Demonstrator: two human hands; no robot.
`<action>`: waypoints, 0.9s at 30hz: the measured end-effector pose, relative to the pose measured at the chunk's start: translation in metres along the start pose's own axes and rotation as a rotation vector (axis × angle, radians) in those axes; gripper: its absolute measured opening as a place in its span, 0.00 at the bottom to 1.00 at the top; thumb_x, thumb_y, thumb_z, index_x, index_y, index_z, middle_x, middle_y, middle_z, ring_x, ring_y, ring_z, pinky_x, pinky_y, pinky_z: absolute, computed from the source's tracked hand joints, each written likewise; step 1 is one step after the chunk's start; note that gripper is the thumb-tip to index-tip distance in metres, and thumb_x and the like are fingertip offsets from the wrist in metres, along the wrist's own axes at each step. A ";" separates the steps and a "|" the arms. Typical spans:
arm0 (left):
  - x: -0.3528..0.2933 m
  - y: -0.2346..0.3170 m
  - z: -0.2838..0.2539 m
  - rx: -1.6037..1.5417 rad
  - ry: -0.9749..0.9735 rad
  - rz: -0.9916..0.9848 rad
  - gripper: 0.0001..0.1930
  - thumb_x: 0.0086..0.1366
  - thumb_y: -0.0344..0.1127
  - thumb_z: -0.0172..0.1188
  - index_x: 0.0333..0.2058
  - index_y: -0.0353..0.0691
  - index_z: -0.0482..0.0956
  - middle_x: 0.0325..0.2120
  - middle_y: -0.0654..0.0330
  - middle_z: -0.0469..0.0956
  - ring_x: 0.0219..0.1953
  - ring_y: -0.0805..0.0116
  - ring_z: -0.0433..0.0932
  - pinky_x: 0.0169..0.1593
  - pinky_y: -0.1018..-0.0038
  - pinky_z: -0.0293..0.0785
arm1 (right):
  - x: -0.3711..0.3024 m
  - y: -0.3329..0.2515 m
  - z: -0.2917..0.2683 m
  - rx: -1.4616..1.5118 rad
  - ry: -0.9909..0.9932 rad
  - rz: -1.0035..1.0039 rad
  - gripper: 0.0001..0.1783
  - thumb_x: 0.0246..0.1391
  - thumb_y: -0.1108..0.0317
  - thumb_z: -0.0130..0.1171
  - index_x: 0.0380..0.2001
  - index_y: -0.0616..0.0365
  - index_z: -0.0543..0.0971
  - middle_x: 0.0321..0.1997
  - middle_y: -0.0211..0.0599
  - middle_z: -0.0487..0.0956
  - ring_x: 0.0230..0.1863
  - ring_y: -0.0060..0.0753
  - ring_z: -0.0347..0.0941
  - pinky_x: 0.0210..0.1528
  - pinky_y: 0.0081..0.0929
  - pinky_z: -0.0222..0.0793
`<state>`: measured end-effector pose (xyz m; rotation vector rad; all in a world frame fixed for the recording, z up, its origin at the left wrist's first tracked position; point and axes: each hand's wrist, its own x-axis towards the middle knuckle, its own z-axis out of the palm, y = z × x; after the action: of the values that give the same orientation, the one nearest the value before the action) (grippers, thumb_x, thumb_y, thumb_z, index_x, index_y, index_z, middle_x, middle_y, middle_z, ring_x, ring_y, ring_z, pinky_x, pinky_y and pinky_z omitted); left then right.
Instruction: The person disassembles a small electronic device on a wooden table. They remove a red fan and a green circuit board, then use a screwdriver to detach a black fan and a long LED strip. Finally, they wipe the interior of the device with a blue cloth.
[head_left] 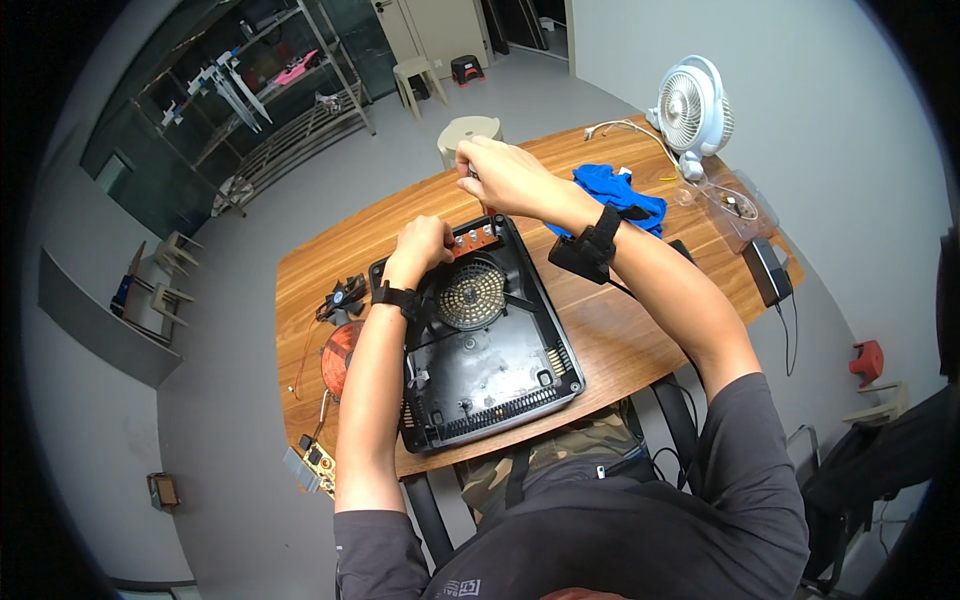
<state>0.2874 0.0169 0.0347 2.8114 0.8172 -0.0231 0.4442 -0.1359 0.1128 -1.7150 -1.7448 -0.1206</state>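
On the table in front of me lies the black plastic base of an induction cooker [480,365], its inside facing up. A round vent grille shows in its floor. Along its far edge sits a narrow orange-brown circuit board [474,240] with several round parts on it. The curled fingers of my left hand [424,243] are at the board's left end; the fingertips are hidden. My right hand [500,175] is closed above the board's right end, around what looks like a screwdriver [473,173], mostly covered by the fingers.
Left of the base are a small black fan [345,295], a copper coil [339,358] and a circuit board [319,466] by the table edge. To the right lie a blue cloth [620,195], a white desk fan [690,110], a clear plastic box [738,208] and a black power adapter [767,272].
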 end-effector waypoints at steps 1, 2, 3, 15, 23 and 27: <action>0.000 0.000 0.000 -0.004 0.001 0.000 0.17 0.44 0.32 0.79 0.36 0.43 0.89 0.35 0.51 0.86 0.43 0.52 0.85 0.49 0.60 0.80 | 0.000 0.002 0.001 -0.002 0.013 -0.003 0.12 0.59 0.66 0.61 0.41 0.60 0.72 0.42 0.49 0.77 0.45 0.56 0.76 0.48 0.47 0.72; 0.000 0.001 0.000 -0.008 0.002 0.000 0.17 0.44 0.32 0.79 0.36 0.43 0.89 0.35 0.51 0.86 0.43 0.52 0.85 0.49 0.60 0.80 | 0.000 0.004 0.001 -0.004 0.026 -0.006 0.12 0.59 0.67 0.60 0.41 0.60 0.72 0.43 0.50 0.77 0.45 0.56 0.76 0.48 0.48 0.72; 0.000 0.001 -0.001 -0.012 0.003 0.001 0.17 0.44 0.32 0.79 0.36 0.43 0.89 0.35 0.51 0.86 0.43 0.52 0.85 0.49 0.60 0.80 | 0.000 0.006 0.001 -0.007 0.039 -0.008 0.11 0.60 0.67 0.59 0.41 0.60 0.72 0.44 0.50 0.77 0.45 0.57 0.77 0.48 0.50 0.72; -0.011 0.000 -0.006 -0.039 0.015 0.067 0.16 0.49 0.33 0.75 0.38 0.39 0.88 0.34 0.50 0.87 0.40 0.53 0.86 0.47 0.63 0.80 | -0.002 -0.009 -0.025 0.025 0.096 0.040 0.12 0.61 0.65 0.59 0.41 0.62 0.72 0.43 0.51 0.77 0.46 0.57 0.76 0.48 0.48 0.72; -0.035 -0.018 -0.010 -0.369 0.113 0.210 0.15 0.56 0.31 0.73 0.43 0.35 0.86 0.36 0.49 0.87 0.40 0.56 0.86 0.46 0.65 0.81 | -0.001 -0.031 -0.029 0.122 0.133 0.027 0.13 0.61 0.66 0.61 0.40 0.64 0.72 0.42 0.54 0.77 0.45 0.58 0.76 0.48 0.47 0.71; -0.048 -0.024 -0.016 -0.543 0.169 0.202 0.12 0.60 0.29 0.70 0.42 0.30 0.84 0.34 0.51 0.87 0.36 0.65 0.86 0.42 0.68 0.81 | 0.007 -0.040 -0.019 0.168 0.168 0.007 0.13 0.60 0.66 0.62 0.38 0.65 0.73 0.41 0.54 0.77 0.45 0.58 0.76 0.48 0.46 0.71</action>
<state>0.2331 0.0142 0.0488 2.3777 0.4728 0.4087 0.4160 -0.1448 0.1465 -1.5446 -1.5801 -0.1083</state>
